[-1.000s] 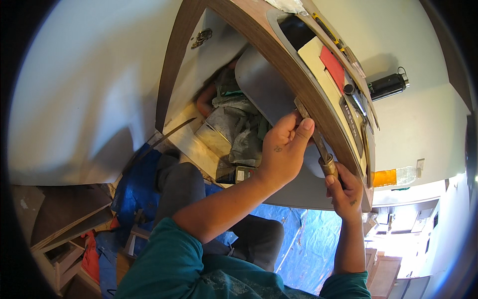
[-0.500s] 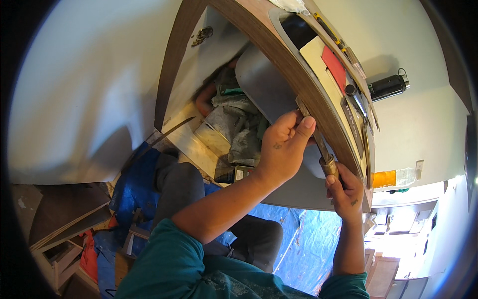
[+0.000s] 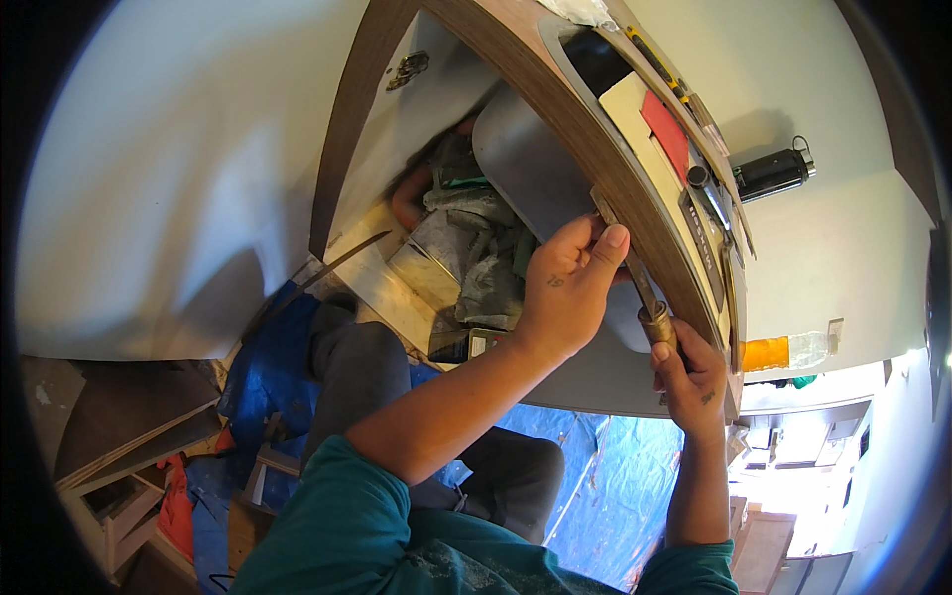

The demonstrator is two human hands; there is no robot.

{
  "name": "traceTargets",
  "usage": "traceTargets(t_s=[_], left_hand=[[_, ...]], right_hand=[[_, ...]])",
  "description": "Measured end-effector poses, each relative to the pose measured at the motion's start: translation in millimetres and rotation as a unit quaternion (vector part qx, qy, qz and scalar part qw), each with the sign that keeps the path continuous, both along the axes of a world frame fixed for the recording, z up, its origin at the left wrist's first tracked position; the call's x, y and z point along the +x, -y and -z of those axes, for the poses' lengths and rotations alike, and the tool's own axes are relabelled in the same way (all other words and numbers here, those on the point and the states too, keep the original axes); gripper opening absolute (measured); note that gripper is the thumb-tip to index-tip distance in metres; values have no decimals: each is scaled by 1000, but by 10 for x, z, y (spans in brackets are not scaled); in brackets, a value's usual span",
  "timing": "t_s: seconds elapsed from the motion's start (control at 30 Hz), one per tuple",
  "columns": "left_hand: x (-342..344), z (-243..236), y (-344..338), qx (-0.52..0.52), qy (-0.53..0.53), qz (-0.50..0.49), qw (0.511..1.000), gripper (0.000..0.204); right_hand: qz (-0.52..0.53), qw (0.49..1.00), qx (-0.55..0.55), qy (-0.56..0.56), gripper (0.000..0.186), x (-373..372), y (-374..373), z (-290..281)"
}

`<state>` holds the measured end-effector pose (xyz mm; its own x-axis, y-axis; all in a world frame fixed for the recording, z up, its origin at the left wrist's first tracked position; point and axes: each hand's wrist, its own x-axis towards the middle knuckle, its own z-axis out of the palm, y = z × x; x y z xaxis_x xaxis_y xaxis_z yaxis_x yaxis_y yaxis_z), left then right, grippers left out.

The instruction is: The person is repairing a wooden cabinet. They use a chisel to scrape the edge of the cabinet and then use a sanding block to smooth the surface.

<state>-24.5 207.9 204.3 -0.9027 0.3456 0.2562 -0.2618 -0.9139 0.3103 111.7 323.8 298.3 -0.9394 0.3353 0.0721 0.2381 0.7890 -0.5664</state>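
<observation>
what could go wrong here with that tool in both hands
The bare left hand is closed around the blade of the chisel-like tool, so if the tool slipped or the right hand pushed its handle suddenly, the left hand might get cut. The blade's far end also lies right by the wooden edge of the counter, so a stray push could gouge or chip it.

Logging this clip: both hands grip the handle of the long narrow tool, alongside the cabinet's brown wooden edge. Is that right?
Not quite: the head view shows only the right hand on the handle; the left hand pinches the blade. The tool is alongside the cabinet's brown wooden edge.
</observation>
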Motion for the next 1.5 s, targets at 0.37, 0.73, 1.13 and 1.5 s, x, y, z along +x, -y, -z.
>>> traceTargets(t_s=[0.37, 0.73, 1.13, 1.5], left_hand=[[30, 24, -12, 0, -6, 0, 1000, 36], [-29, 105, -12, -15, -56, 5, 998, 40], [-39, 55, 12, 3, -28, 22, 999, 38], [-43, 57, -29, 6, -4, 29, 1000, 40]], right_hand=[[-16, 1000, 11, 14, 34, -4, -30, -39], [-14, 1000, -6, 13, 34, -7, -30, -25], [-4, 1000, -6, 21, 33, -27, 22, -76], [8, 1000, -15, 23, 33, -35, 41, -87]])
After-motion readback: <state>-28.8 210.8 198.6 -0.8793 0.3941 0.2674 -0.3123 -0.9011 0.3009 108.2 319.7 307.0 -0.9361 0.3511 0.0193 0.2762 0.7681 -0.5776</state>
